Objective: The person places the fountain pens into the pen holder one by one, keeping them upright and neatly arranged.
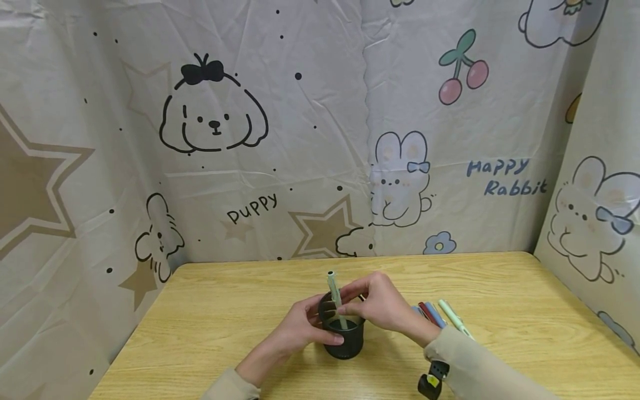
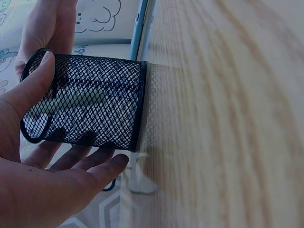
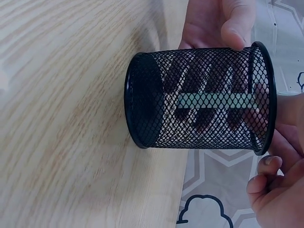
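Observation:
A black mesh pen holder (image 1: 353,343) stands upright on the wooden table. Around its left side curls my left hand (image 1: 300,325), thumb near the rim and fingers along the far wall. My right hand (image 1: 384,303) pinches a pale green pen (image 1: 332,284) over the opening, its capped end pointing up. Through the mesh in the right wrist view, the lower part of the green pen (image 3: 218,99) shows inside the holder, its tip short of the base. The left wrist view has my left thumb (image 2: 38,85) against the mesh near the rim.
Several pens lie to the right on the table (image 1: 225,311), partly behind my right forearm: a light green pen (image 1: 454,316), a blue pen (image 1: 436,314) and a dark red pen (image 1: 426,311) among them. A printed fabric curtain (image 1: 310,139) rises behind the table.

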Demonstrator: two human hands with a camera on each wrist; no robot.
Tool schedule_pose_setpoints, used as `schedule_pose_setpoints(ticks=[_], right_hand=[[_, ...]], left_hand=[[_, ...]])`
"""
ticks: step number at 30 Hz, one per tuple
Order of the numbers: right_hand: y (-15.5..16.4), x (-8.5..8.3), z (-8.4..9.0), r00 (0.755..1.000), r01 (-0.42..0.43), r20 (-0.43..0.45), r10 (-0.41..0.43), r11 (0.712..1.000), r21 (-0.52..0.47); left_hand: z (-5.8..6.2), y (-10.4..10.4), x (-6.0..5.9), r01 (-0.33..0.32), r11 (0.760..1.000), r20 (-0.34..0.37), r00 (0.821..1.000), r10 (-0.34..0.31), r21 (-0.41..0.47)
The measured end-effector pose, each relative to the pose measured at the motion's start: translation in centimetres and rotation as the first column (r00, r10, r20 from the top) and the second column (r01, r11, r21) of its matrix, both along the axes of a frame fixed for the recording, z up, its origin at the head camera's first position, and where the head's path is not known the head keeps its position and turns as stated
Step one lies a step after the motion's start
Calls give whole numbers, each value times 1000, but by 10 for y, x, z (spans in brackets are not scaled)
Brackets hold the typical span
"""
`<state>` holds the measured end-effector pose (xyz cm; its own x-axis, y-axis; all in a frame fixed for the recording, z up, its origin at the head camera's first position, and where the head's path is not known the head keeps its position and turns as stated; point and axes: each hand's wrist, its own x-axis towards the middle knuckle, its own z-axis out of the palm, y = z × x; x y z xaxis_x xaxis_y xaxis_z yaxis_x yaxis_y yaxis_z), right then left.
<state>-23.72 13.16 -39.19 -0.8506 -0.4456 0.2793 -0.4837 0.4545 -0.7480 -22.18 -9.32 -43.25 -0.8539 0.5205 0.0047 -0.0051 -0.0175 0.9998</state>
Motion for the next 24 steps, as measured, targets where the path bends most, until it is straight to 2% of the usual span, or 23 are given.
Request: schedule_pose_setpoints(ticks=[9,16,24], right_hand=[[23,6,17,997,67,-22,-68,997,-45],[58,17,32,985,171,-21,-171,985,16],[109,23,31,967,255,-49,-251,960,112]], left_hand=[[0,1,-1,-32,999,-26,999,31,-44],[0,1,0,-52,997,-34,998,50,-59],[1,1,2,-55,998,-23,998,54,-40]])
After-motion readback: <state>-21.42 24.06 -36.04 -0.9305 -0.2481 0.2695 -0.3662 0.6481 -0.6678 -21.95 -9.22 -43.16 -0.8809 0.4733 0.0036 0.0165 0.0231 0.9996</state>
